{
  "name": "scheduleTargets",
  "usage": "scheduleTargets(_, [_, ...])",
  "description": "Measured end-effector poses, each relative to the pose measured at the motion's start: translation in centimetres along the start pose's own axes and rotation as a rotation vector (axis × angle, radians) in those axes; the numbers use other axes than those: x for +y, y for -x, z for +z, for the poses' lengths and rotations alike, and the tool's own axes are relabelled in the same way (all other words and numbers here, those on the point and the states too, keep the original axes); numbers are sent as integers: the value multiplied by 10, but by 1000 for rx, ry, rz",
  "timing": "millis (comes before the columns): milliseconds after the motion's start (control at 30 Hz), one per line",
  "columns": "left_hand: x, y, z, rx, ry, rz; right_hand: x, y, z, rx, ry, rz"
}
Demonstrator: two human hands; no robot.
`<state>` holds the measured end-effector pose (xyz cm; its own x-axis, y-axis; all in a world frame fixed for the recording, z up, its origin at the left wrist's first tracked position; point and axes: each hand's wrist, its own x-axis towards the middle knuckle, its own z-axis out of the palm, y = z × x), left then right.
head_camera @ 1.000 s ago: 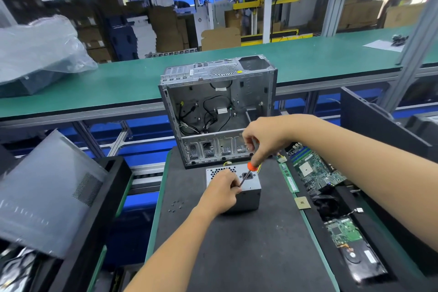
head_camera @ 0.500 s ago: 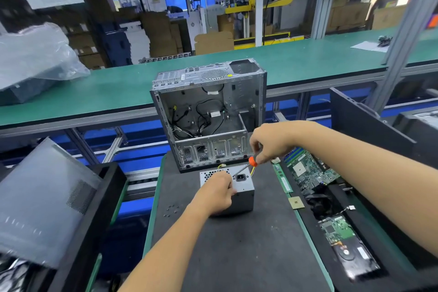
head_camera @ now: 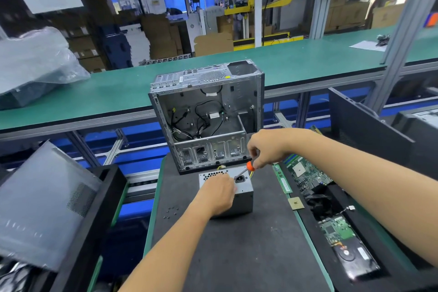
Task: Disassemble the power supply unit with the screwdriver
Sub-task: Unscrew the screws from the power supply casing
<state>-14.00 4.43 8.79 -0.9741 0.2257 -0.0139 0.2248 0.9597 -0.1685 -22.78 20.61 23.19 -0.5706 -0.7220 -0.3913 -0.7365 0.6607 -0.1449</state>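
A grey metal power supply unit (head_camera: 244, 188) sits on the dark mat in front of the open computer case. My left hand (head_camera: 219, 193) lies over its top and near face, fingers curled round its upper edge. My right hand (head_camera: 266, 148) grips the screwdriver (head_camera: 246, 169) by its orange-tipped handle. The thin shaft slants down and left, and its tip meets the unit's top face next to the black power socket. My left hand hides the unit's left part.
The open case (head_camera: 208, 114) stands just behind the unit. Several small screws (head_camera: 171, 212) lie on the mat (head_camera: 237, 256) at left. A RAM stick (head_camera: 282, 180), a CPU chip (head_camera: 295, 203), circuit boards (head_camera: 308, 173) and a hard drive (head_camera: 353, 258) lie at right. A side panel (head_camera: 40, 201) leans at left.
The view has shifted slightly. My right hand has moved the screwdriver a little on the unit's top, while my left hand keeps its hold.
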Motion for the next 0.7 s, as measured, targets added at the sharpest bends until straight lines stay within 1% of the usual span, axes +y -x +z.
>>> scheduleTargets(167, [0,0,-1,-26,-48,6,0,-1,2,26,31,-7])
scheduleTargets(233, [1,-1,0,-20,12,-42,1,-1,2,31,30,-11])
scheduleTargets(300, [0,-1,3,36,218,-165,1,-2,2,36,30,-14])
scheduleTargets(367, [-1,0,7,107,486,-295,1,-2,3,42,31,-17])
scheduleTargets(467, [-7,2,7,228,821,-416,1,-4,3,67,13,-28])
scheduleTargets(533, [-15,5,5,297,964,-473,-1,-6,2,115,13,-33])
scheduleTargets(600, [-23,8,4,323,1076,-523,-5,-10,2,171,2,-38])
scheduleTargets(700, [-35,18,8,373,1238,-605,-13,-21,7,200,-89,-56])
